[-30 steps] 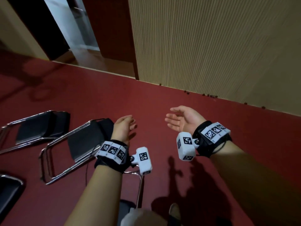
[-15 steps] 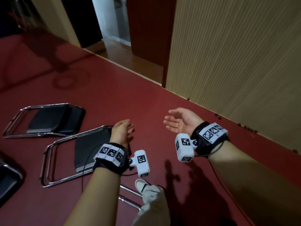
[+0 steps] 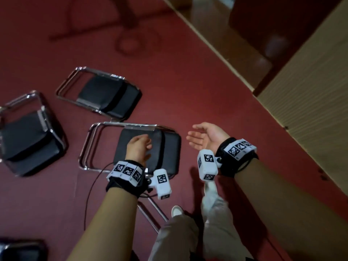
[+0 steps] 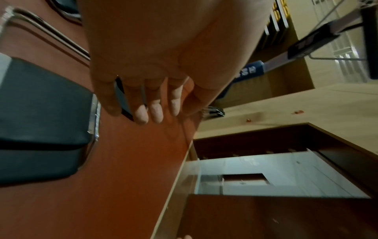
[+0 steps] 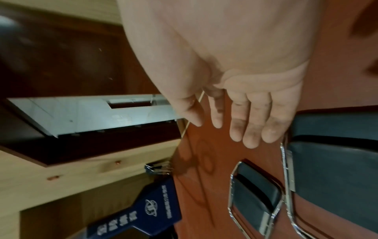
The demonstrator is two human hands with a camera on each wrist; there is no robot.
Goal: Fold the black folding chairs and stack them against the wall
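Chairs point(image 3: 148, 147) now lie nearer beneath both empty hands point(image 3: 138, 149); wall farther right.

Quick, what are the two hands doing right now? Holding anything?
Left hand: open, fingers relaxed, holding nothing, above the black folded chair with chrome frame.
Right hand: open, palm up, empty.
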